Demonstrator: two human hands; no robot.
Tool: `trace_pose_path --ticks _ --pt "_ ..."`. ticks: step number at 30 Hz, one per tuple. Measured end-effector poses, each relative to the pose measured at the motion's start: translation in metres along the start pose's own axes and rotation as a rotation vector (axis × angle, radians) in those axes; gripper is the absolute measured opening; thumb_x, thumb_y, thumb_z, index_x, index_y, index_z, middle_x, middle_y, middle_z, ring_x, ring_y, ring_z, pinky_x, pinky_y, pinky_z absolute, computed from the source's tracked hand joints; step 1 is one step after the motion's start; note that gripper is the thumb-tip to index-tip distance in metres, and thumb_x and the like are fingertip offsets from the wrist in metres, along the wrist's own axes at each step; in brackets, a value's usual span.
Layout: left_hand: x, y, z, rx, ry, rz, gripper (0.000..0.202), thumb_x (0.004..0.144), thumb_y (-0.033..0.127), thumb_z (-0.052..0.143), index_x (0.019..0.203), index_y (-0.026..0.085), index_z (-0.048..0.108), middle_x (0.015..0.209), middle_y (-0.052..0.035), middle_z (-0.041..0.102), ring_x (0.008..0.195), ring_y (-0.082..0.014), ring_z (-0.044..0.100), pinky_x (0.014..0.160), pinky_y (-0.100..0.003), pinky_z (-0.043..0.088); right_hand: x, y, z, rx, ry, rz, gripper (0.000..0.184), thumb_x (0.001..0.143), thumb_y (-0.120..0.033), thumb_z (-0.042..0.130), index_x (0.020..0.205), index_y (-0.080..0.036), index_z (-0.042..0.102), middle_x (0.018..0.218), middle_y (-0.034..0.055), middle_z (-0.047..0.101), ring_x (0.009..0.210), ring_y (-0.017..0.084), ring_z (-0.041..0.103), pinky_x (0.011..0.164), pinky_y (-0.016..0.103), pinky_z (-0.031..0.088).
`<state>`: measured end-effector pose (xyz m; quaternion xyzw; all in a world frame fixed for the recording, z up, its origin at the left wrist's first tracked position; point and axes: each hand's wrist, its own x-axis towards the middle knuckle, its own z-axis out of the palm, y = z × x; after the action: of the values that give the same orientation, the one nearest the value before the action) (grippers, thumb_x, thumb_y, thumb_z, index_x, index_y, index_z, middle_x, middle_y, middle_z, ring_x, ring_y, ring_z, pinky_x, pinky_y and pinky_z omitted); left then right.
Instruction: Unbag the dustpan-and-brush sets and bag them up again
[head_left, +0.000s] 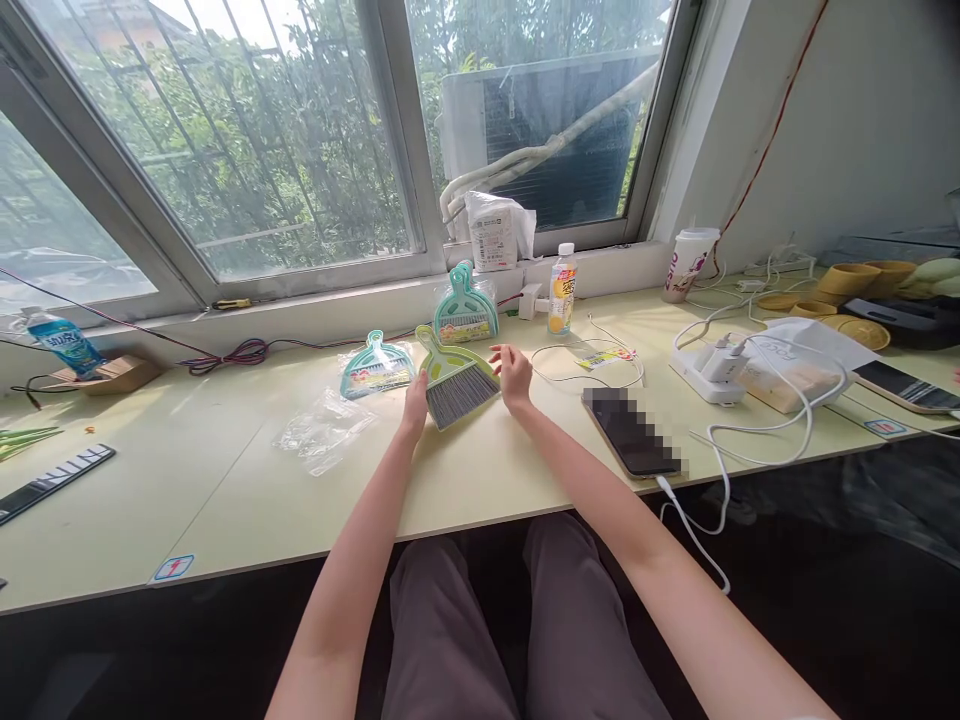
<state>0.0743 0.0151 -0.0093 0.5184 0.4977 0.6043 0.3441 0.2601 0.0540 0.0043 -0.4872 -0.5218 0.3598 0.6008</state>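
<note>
A small yellow-green dustpan and brush set (454,381) with grey bristles lies on the pale desk (247,500) in front of me. My left hand (415,400) rests against its left edge, fingers curled on it. My right hand (513,375) touches its right side, fingers spread and bent. Two teal dustpan sets in clear wrapping sit close by: one (376,366) to the left, one (466,311) propped behind by the window sill. An empty clear plastic wrapper (322,432) lies left of my left hand.
A phone (630,432) with a white cable (720,470) lies right of my right arm. A drink bottle (562,289), a charger block (721,366), a cup (688,262), yellow bowls (847,280) and a water bottle (66,343) stand along the desk.
</note>
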Motion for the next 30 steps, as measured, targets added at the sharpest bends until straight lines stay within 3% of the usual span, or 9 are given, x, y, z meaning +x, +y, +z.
trace_pose_path --ticks 3,5,7,11,15,22,30 --pt "-0.005 0.002 0.01 0.033 -0.032 0.103 0.045 0.091 0.052 0.043 0.115 0.02 0.063 0.12 -0.008 0.065 0.118 -0.0241 0.055 0.103 -0.038 0.039 -0.018 -0.007 0.011 -0.385 -0.153 -0.396 0.034 0.097 -0.04 0.039 0.103 -0.021 0.066 0.111 0.008 0.065 0.102 0.021 0.058 0.086 0.031 0.045" --pt "-0.009 0.004 0.017 0.046 -0.074 0.166 0.045 0.092 0.051 0.043 0.116 0.019 0.063 0.12 -0.0078 0.065 0.116 -0.0241 0.056 0.102 -0.038 0.039 -0.025 -0.009 0.015 -0.572 -0.211 -0.52 0.03 0.097 -0.037 0.042 0.107 -0.021 0.065 0.113 0.0095 0.065 0.108 0.024 0.053 0.089 0.033 0.041" --pt "-0.012 0.006 0.021 0.051 -0.094 0.203 0.045 0.092 0.051 0.043 0.118 0.019 0.062 0.12 -0.008 0.065 0.115 -0.0242 0.056 0.101 -0.038 0.04 -0.027 -0.009 0.017 -0.7 -0.207 -0.552 0.029 0.098 -0.034 0.04 0.109 -0.02 0.063 0.108 0.0107 0.066 0.105 0.025 0.052 0.089 0.034 0.039" --pt "-0.016 0.012 0.022 0.051 -0.086 0.253 0.047 0.092 0.052 0.041 0.121 0.02 0.061 0.122 -0.0076 0.064 0.116 -0.0243 0.056 0.101 -0.037 0.04 -0.023 -0.009 0.015 -0.821 -0.109 -0.552 0.032 0.099 -0.031 0.034 0.104 -0.016 0.063 0.101 0.0136 0.065 0.104 0.027 0.049 0.086 0.036 0.036" --pt "-0.015 0.014 0.019 0.039 -0.062 0.23 0.048 0.091 0.053 0.043 0.119 0.02 0.063 0.123 -0.0073 0.064 0.116 -0.025 0.056 0.1 -0.037 0.041 -0.02 -0.008 0.014 -0.794 -0.143 -0.538 0.032 0.098 -0.033 0.037 0.093 -0.017 0.065 0.095 0.012 0.064 0.096 0.025 0.051 0.076 0.033 0.039" --pt "-0.01 0.018 0.018 -0.041 -0.164 0.085 0.049 0.088 0.055 0.046 0.114 0.017 0.065 0.115 -0.0082 0.068 0.11 -0.0262 0.059 0.096 -0.038 0.044 -0.013 -0.007 0.014 -0.688 -0.032 -0.329 0.031 0.092 -0.031 0.044 0.072 -0.02 0.066 0.082 0.0066 0.063 0.088 0.021 0.054 0.07 0.029 0.04" --pt "-0.006 0.019 0.016 0.044 -0.224 0.046 0.041 0.079 0.038 0.052 0.112 0.017 0.065 0.111 -0.0075 0.067 0.105 -0.0254 0.059 0.092 -0.037 0.044 -0.01 -0.008 0.012 -0.538 -0.008 -0.172 0.037 0.089 -0.036 0.048 0.06 -0.02 0.063 0.073 0.0035 0.062 0.079 0.018 0.056 0.063 0.024 0.036"
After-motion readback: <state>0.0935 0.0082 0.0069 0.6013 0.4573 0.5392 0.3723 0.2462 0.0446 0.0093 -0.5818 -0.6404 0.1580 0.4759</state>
